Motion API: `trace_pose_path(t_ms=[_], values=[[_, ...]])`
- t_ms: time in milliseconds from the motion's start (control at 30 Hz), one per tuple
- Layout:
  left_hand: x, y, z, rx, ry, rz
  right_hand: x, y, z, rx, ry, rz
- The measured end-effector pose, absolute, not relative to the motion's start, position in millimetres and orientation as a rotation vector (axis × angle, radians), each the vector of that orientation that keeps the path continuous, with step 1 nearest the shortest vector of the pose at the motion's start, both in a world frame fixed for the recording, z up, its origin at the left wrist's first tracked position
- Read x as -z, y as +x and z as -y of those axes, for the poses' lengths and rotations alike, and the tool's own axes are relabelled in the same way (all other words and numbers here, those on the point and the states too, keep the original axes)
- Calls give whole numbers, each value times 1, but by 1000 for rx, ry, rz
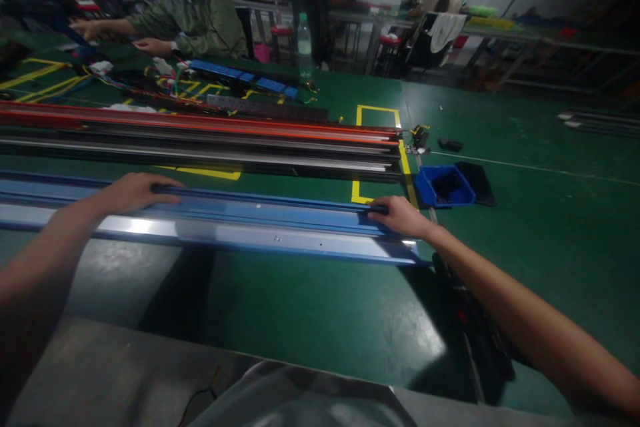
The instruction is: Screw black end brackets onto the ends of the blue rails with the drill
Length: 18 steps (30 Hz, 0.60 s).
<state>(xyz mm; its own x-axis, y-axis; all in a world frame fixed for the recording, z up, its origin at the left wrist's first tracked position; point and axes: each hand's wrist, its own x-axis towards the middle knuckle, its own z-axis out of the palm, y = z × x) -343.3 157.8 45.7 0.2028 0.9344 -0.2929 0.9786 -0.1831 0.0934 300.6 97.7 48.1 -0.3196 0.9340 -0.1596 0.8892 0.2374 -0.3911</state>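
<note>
A long blue metal profile (300,215) with a silvery inner face lies across the green table in front of me. My left hand (143,193) is over its far edge toward the left, thumb on the near side and fingers behind. Close to the profile's right end, my right hand (400,215) pinches the same far edge, with its fingertips partly hidden. Small holes show along the near silvery strip. Just beyond lie red and black profiles (310,147), side by side and apart from both hands.
A blue bin (445,185) with dark contents stands right of the profiles, beside a black flat piece (477,183). A clear bottle (305,47), wiring and blue modules (240,77) are at the back. Across the table sits a person in a green jacket (210,13).
</note>
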Motion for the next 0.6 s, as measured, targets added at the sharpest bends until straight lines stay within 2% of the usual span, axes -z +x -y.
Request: trace_pose_path(t_ms=[600], values=[[-34,-336,-155,326,2420,-1904,-43,298,-93,-514,-1763,2356]])
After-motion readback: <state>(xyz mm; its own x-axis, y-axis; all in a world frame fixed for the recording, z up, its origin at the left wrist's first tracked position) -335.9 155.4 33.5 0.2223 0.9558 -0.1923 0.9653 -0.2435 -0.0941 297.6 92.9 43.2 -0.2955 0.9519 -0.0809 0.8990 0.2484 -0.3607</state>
